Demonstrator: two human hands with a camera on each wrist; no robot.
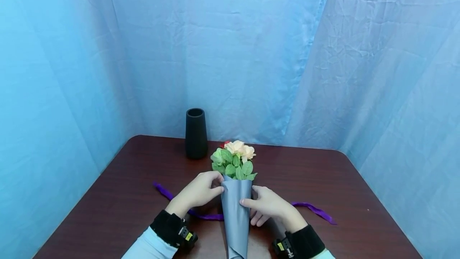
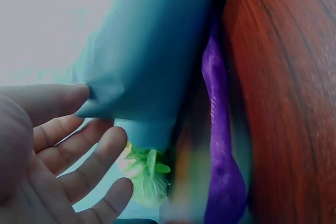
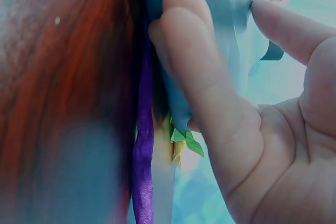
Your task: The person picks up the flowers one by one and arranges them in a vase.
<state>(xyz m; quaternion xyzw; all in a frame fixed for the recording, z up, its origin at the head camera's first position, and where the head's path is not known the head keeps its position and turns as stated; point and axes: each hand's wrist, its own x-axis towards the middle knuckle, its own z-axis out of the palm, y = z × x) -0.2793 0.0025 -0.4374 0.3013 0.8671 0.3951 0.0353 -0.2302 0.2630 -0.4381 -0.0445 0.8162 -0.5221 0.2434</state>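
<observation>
A bouquet of artificial flowers (image 1: 235,159), cream, pale green and a bit of red with green leaves, stands out of a cone of blue-grey wrapping paper (image 1: 235,211). At the paper's upper left edge, my left hand (image 1: 201,189) pinches it between thumb and forefinger; the left wrist view shows the other fingers spread loosely. My right hand (image 1: 267,205) holds the cone from the right, its thumb on the front and fingers along the side. Beneath the bouquet a purple ribbon (image 1: 206,216) runs crosswise on the table, its middle hidden by the paper.
A black vase (image 1: 196,135) stands upright near the back edge of the dark brown wooden table (image 1: 305,175), left of the flowers. Light blue curtains (image 1: 230,51) hang behind the table and at both sides.
</observation>
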